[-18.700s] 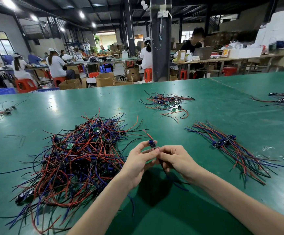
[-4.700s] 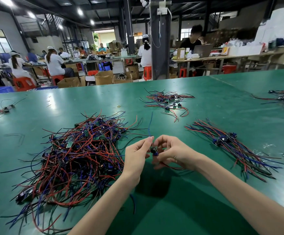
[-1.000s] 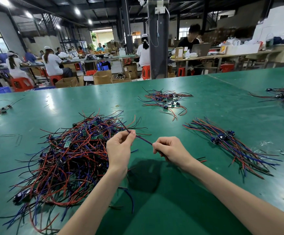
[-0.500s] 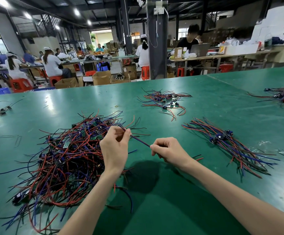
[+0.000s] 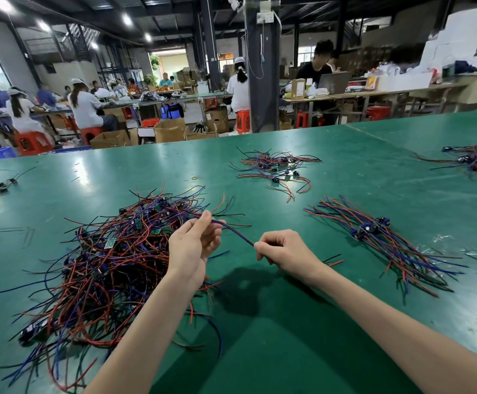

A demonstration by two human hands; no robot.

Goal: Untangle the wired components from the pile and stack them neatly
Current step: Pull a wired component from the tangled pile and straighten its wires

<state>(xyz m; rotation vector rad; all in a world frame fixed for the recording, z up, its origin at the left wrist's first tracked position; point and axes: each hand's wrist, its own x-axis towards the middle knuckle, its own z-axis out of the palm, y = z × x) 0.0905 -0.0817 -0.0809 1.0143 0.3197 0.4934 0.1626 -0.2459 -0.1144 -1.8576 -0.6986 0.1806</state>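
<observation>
Wire stretches between pinching left hand and right hand.

Glossy green surface under a tangled pile of red, blue and black wires, flecked with small green circuit boards. The strand pinched between my left grip and my right grip reads dark blue-violet. At right, my stack shows red and blue wires around blue-and-black parts. Beyond the surface: red stools, brown cartons, and workers in white tops.
</observation>
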